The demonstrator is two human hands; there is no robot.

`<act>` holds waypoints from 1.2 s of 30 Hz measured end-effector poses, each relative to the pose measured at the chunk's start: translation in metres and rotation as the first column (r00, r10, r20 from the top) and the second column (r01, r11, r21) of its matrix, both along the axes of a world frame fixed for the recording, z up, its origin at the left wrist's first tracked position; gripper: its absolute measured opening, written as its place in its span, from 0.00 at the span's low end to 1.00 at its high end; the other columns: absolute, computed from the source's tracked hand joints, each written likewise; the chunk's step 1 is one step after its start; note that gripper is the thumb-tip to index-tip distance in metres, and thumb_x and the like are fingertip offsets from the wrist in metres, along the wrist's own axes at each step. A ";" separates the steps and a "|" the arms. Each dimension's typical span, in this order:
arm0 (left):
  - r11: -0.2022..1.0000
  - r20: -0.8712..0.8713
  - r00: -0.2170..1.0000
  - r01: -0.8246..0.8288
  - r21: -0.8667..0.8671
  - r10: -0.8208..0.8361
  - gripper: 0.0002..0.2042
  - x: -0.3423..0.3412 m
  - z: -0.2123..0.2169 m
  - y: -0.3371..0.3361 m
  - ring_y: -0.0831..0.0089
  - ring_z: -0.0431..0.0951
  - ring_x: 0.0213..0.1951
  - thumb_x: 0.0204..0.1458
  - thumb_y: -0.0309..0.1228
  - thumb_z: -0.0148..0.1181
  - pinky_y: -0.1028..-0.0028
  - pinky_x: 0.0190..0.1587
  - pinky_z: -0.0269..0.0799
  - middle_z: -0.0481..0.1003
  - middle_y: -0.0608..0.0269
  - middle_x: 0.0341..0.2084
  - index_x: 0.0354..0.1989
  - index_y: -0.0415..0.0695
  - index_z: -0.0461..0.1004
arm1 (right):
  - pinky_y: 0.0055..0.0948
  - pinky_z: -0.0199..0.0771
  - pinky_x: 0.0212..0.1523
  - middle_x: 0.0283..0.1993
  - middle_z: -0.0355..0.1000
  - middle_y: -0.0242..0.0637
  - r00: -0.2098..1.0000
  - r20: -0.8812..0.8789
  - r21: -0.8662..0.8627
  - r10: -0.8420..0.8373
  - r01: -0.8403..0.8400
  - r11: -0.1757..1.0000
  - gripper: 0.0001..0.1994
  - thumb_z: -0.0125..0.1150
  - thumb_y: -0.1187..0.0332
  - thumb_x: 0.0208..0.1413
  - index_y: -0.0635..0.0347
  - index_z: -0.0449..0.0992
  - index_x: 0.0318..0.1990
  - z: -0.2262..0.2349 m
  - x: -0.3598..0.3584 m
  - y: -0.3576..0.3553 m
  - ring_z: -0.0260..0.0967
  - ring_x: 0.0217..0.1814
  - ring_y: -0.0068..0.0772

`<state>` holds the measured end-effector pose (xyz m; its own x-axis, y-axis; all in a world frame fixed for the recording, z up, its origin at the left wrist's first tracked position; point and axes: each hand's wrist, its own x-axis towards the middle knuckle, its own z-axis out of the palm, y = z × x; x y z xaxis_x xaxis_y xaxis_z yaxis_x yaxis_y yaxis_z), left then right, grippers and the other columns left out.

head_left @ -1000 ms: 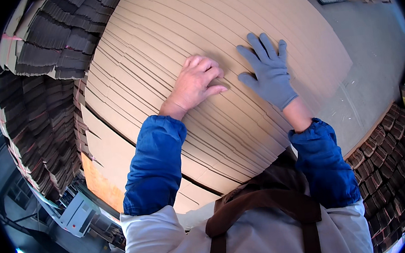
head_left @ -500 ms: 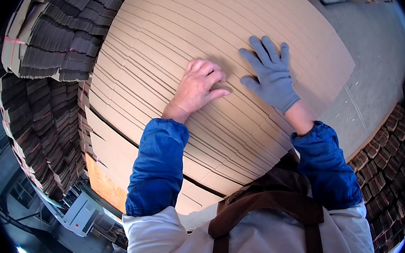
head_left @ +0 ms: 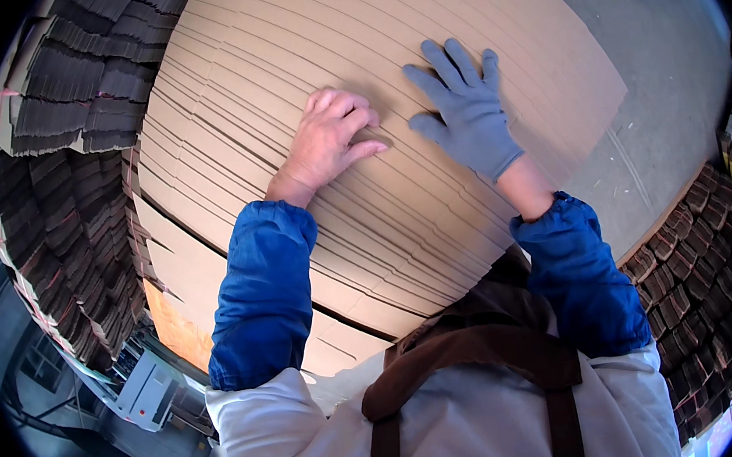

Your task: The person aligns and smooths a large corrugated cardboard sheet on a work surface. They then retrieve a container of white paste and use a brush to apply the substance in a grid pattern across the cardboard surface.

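- Head view: a big stack of flat cardboard sheets lies in front of the person. Their long edges run from lower left up to upper right.
- Bare left hand rests on top, fingers curled, tips pressing a sheet edge.
- Gloved right hand lies flat and spread wide just beside it, gripping nothing.
- Dark bundles are piled at the left.

Both hands rest side by side on the cardboard stack.
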<state>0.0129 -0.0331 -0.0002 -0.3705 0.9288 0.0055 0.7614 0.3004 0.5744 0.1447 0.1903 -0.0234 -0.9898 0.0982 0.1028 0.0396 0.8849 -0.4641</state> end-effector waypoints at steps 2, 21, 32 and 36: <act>1.000 -0.026 1.000 0.005 0.011 -0.005 0.19 0.000 -0.001 0.000 0.61 0.70 0.50 0.41 0.43 0.76 0.60 0.57 0.65 0.73 0.68 0.42 0.39 0.50 0.78 | 0.70 0.41 0.70 0.74 0.57 0.38 0.999 -0.030 -0.034 -0.041 0.040 0.999 0.27 0.64 0.55 0.55 0.48 0.73 0.63 -0.005 0.001 0.006 0.50 0.76 0.47; 0.998 -0.040 0.998 -0.052 0.019 0.053 0.15 0.006 0.010 -0.008 0.63 0.70 0.48 0.48 0.42 0.71 0.61 0.59 0.64 0.72 0.68 0.40 0.38 0.49 0.76 | 0.72 0.35 0.71 0.74 0.56 0.42 0.999 0.035 0.000 0.020 -0.020 1.000 0.31 0.67 0.55 0.51 0.44 0.71 0.65 0.009 0.005 -0.037 0.46 0.77 0.52; 0.998 0.008 0.999 -0.052 0.019 0.051 0.14 0.005 0.007 -0.009 0.63 0.70 0.48 0.48 0.41 0.71 0.62 0.58 0.63 0.72 0.68 0.39 0.37 0.50 0.75 | 0.71 0.33 0.72 0.74 0.56 0.43 0.997 0.071 0.010 0.017 -0.018 1.000 0.31 0.66 0.53 0.53 0.44 0.71 0.66 0.009 0.006 -0.033 0.45 0.78 0.51; 0.998 0.010 0.998 -0.060 0.015 0.060 0.14 0.008 0.010 -0.011 0.64 0.70 0.47 0.47 0.40 0.72 0.62 0.58 0.63 0.72 0.69 0.37 0.37 0.49 0.75 | 0.71 0.33 0.72 0.74 0.55 0.43 0.998 0.055 -0.002 0.018 -0.018 1.000 0.32 0.67 0.53 0.52 0.44 0.71 0.66 0.008 0.007 -0.031 0.45 0.78 0.52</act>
<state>0.0209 -0.0444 0.0099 -0.4260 0.9046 0.0159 0.7364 0.3365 0.5869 0.1521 0.1593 -0.0153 -0.9956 0.0802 0.0481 0.0489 0.8848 -0.4633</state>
